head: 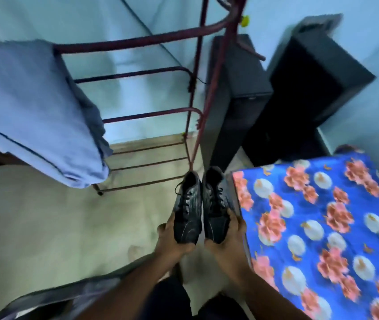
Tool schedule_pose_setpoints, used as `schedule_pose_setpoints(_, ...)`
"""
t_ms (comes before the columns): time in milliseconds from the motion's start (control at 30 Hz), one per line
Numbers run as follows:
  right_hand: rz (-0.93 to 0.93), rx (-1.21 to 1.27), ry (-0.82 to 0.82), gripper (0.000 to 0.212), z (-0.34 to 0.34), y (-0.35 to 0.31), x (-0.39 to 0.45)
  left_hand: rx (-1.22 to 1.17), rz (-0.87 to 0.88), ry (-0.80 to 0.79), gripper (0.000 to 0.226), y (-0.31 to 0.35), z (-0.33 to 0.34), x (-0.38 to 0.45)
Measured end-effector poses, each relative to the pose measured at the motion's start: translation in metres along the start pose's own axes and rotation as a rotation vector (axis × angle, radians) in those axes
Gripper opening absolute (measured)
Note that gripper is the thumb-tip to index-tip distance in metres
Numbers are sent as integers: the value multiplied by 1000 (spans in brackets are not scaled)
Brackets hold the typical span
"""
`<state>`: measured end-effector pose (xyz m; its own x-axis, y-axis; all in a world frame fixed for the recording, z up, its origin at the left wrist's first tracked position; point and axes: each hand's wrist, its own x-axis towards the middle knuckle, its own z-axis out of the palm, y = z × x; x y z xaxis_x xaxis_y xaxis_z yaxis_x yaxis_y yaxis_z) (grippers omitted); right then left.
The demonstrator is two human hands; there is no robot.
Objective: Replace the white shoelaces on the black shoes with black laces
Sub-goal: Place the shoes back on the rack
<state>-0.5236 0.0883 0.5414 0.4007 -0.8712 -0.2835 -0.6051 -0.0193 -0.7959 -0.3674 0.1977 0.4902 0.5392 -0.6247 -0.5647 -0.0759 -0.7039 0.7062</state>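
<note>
Two black shoes with thin grey stripes hang side by side above the floor, toes toward me. My left hand (172, 244) grips the toe of the left shoe (188, 211). My right hand (229, 242) grips the toe of the right shoe (216, 211). Both shoes carry black laces (185, 199) through their eyelets, and a loose lace end dangles off the left shoe. No white lace shows in the head view. The picture is motion-blurred.
A maroon metal rack (151, 116) stands ahead with a blue cloth (33, 112) draped over its left side. Two black speaker boxes (237, 100) stand behind the shoes. A bed with a blue flowered sheet (322, 227) fills the right. Pale floor (45, 227) lies to the left.
</note>
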Motion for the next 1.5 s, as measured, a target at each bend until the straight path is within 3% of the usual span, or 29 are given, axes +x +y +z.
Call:
schedule_pose_setpoints(233, 41, -20, -241, 107, 125, 24, 100, -89, -198, 184, 108, -74, -25, 96)
schedule_pose_setpoints(533, 70, -1, -323, 104, 301, 143, 276, -305, -305, 288, 107, -183, 12, 305)
schedule_pose_setpoints(733, -33, 16, -286, 106, 375, 201, 382, -303, -240, 362, 111, -227, 38, 430)
schedule_pose_setpoints(900, -143, -1, -231, 106, 416, 238, 438, -204, -143, 397, 115, -246, 51, 509)
schedule_pose_setpoints(1033, -218, -170, -193, 110, 440, 262, 461, 0, -88, 373, 118, -256, 65, 546)
schedule_pose_setpoints(1200, -298, -484, -212, 108, 457, 269, 466, 373, -109, 351, 107, -263, 77, 562)
schedule_pose_setpoints(1500, -365, -806, -336, 92, 469, 275, 479, 516, 56, 203, 93, -287, 61, 570)
